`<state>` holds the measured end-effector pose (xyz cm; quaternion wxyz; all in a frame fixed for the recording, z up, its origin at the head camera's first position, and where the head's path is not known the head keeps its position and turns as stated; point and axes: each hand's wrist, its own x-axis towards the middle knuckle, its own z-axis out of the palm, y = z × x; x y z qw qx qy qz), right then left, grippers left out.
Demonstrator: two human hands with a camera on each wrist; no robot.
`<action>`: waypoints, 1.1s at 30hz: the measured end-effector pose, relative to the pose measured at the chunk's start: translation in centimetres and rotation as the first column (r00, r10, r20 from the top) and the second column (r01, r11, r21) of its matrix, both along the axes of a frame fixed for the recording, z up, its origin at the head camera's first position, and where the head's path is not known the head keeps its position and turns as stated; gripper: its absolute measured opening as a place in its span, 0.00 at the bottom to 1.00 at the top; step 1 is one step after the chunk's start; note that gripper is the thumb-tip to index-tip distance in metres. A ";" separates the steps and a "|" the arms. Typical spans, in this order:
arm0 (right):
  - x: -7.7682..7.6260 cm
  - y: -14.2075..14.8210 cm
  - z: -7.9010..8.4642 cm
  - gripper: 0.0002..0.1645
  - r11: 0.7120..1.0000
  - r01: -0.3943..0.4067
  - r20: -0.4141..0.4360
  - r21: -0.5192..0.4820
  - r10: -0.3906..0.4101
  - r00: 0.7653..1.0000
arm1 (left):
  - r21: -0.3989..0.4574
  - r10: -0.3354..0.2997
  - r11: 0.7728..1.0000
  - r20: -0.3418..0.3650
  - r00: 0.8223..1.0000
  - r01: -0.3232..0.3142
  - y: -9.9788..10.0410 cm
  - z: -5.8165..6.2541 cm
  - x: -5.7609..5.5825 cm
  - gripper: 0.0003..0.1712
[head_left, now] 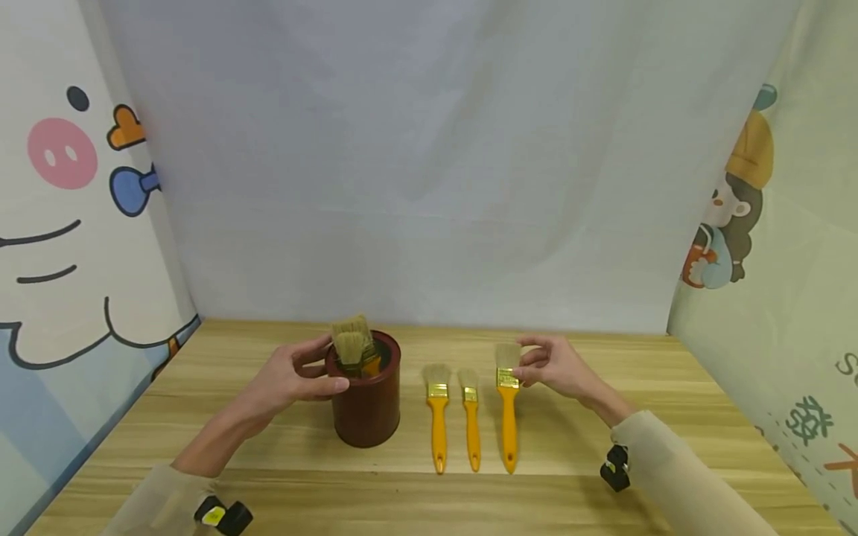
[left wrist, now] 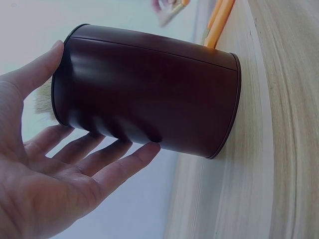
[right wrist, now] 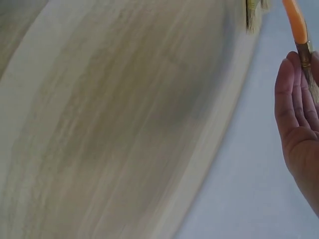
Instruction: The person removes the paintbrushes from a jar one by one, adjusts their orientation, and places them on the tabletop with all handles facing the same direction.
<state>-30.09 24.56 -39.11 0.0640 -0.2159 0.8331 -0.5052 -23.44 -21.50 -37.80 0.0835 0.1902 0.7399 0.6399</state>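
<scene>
A dark red-brown cylindrical pot (head_left: 365,413) stands upright on the wooden table, with paintbrushes (head_left: 350,346) in it, bristles up. My left hand (head_left: 291,380) holds the pot near its rim; in the left wrist view the thumb lies at the rim and the fingertips touch the side. My right hand (head_left: 553,366) pinches a paintbrush (head_left: 509,424) at its ferrule and bristles, its orange handle towards me. That brush looks raised off the table in the left wrist view. In the right wrist view, its handle (right wrist: 296,22) points up and the frame edge cuts off part of the hand.
Between the pot and my right hand, a wide paintbrush (head_left: 439,424) and a narrower paintbrush (head_left: 472,424) lie side by side on the table (head_left: 603,424), bristles away from me. A pale cloth (head_left: 429,186) hangs behind the table; printed cloths hang at both sides.
</scene>
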 end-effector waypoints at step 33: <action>-1.9 -0.8 -3.1 0.32 0.983 -0.010 -0.009 0.181 0.012 1.000 | -0.005 0.001 1.000 0.007 1.000 -0.001 0.0 0.0 0.0 0.54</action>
